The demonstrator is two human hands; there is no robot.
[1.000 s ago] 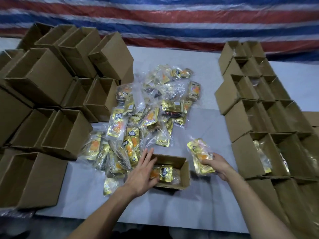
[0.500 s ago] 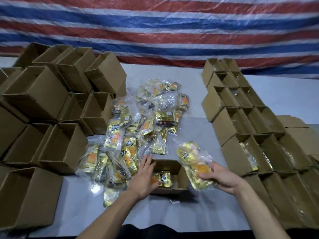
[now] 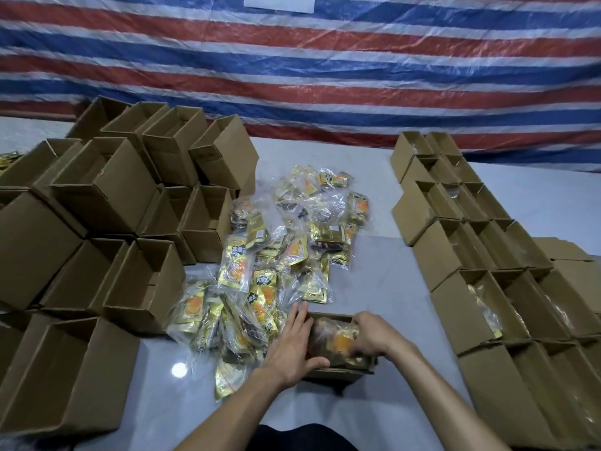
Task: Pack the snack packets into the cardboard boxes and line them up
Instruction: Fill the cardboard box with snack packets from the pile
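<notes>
Well left of the left grip, empty cardboard boxes (image 3: 107,190) with open tops are heaped in a loose stack on the grey bench (image 3: 383,275). The nearest of them are cut off by the left and lower edges of the view. A few gold packets (image 3: 8,157) just show at the far left border.

Between that stack and the left grip spreads a pile of snack packets (image 3: 276,265), gold foil with orange print, many inside clear plastic. The lettering is too small to read.

The left grip (image 3: 289,349) has its fingers straight and together, flat against the left wall of a small cardboard box (image 3: 338,374), with the thumb spread along the near edge. Between the two grips, inside that box, lies a clear bag of snack packets (image 3: 335,343), which is blurred. The right grip (image 3: 370,335) curls its fingers over the bag's right end, and its fingertips are hidden down in the box.

Right of the right grip and apart from it, lined-up cardboard boxes (image 3: 455,249) stand in touching rows running away from the camera. Clear plastic and gold show in some, while shadow hides the insides of others, and the nearest run out of the frame.

Behind everything hangs a red, white and blue striped tarpaulin (image 3: 325,76).
</notes>
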